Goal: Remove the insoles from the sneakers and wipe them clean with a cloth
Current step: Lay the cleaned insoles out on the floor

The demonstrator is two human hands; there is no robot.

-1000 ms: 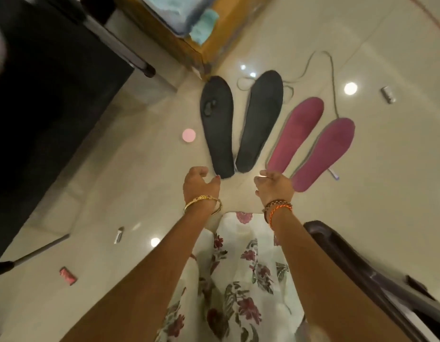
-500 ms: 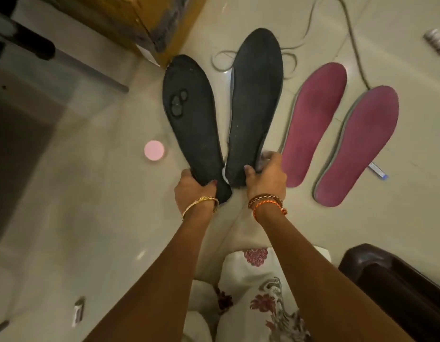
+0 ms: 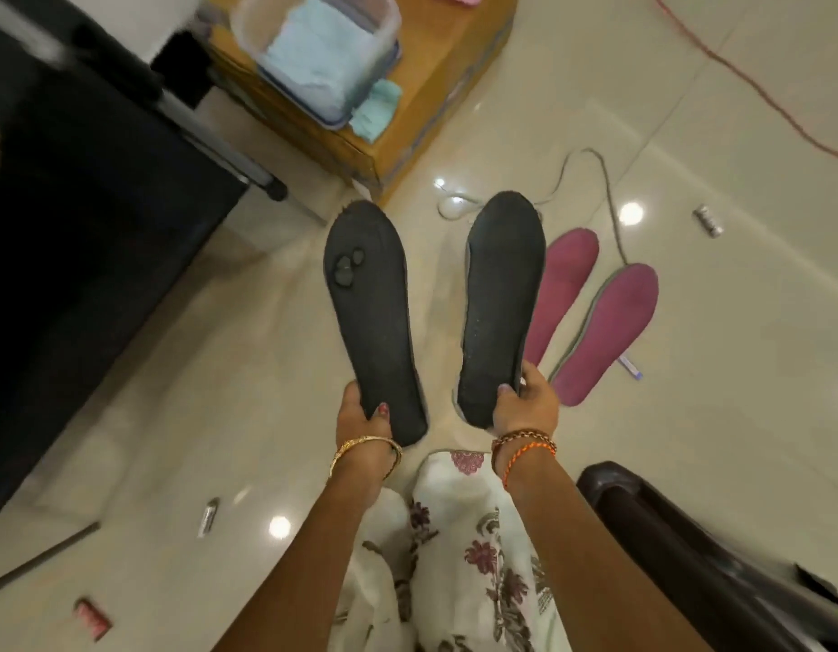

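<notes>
The left hand (image 3: 360, 416) and right hand (image 3: 525, 407) each hold one of two black insoles (image 3: 370, 312), with two pink insoles (image 3: 605, 331) on the floor just past the right hand.

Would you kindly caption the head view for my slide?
Each hand, left and right, holds up a black insole; two pink insoles lie on the floor.

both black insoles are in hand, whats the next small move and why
Probably set down one black insole, so the right hand is free to fetch a blue cloth from the box. The left hand grips the other insole; neither hand holds a cloth.
</notes>
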